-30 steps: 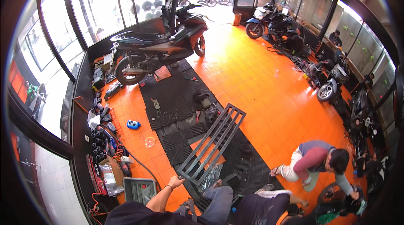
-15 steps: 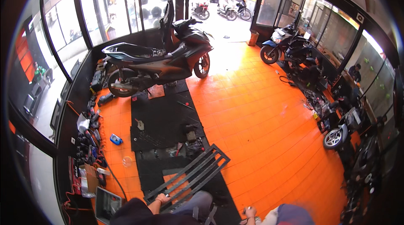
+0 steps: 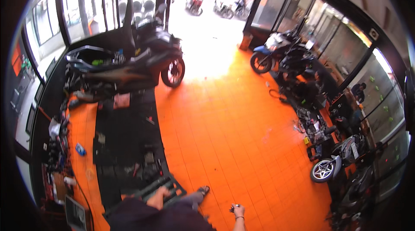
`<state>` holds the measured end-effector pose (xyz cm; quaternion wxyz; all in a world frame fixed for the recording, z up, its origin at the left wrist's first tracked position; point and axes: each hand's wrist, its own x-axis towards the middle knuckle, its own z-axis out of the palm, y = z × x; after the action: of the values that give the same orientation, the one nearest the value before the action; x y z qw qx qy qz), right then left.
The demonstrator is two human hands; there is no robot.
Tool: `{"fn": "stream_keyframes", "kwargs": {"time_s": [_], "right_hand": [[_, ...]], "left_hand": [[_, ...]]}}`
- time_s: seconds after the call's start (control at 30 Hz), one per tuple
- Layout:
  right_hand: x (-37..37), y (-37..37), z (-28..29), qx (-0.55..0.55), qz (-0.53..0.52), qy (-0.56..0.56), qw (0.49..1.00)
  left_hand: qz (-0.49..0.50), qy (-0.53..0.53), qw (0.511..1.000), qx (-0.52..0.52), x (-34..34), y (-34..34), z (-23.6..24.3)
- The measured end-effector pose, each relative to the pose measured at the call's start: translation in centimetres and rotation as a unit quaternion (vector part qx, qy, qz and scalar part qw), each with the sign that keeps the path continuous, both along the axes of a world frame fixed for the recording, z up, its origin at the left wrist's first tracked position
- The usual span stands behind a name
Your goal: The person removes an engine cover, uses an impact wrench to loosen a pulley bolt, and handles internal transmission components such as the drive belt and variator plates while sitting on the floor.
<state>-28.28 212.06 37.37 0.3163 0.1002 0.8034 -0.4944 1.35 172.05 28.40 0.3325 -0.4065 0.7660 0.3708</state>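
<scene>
My left hand, blurred, is low in the view, over a dark slatted metal frame lying on black floor mats; I cannot tell how its fingers sit. My right hand is farther right over the orange tiles, its fingers closed around a small dark thing that I cannot make out. A sandalled foot in grey trousers rests between the two hands. Loose tools and parts lie on the mats beyond the frame.
A large dark scooter stands at the left. Other motorbikes, loose parts and a scooter with a silver wheel line the right wall. A grey tray lies bottom left; a person is at the right windows.
My view has swung, so the frame and mats sit farther left. My right hand and forearm have come further into view; the crouching co-worker at lower right has left the picture.
</scene>
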Motion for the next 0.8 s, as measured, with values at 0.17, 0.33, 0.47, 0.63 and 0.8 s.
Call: {"fn": "stream_keyframes", "kwargs": {"time_s": [0.17, 0.33, 0.47, 0.63, 0.8], "right_hand": [[-4.3, 1.3, -1.2, 0.171, -0.115, -0.202, 0.958], [-16.3, -4.7, -0.8, 0.184, -0.099, -0.215, 0.954], [-29.7, -14.4, -3.4, 0.152, -0.032, -0.199, 0.968], [-54.6, -22.4, -5.1, 0.076, -0.021, -0.085, 0.993], [-83.3, -45.4, 2.2, 0.020, 0.148, 0.047, 0.988]], "left_hand": [[0.072, 0.259, 0.963, -0.009, -25.0, -8.3, 5.7], [0.104, 0.314, 0.941, 0.066, -45.2, -13.7, 15.3], [0.062, 0.241, 0.968, -0.002, -52.2, -21.3, 8.2], [0.226, -0.015, 0.969, 0.100, -59.2, -26.6, 5.5], [0.432, 0.111, 0.889, 0.100, -62.9, -33.2, 5.4]]}}
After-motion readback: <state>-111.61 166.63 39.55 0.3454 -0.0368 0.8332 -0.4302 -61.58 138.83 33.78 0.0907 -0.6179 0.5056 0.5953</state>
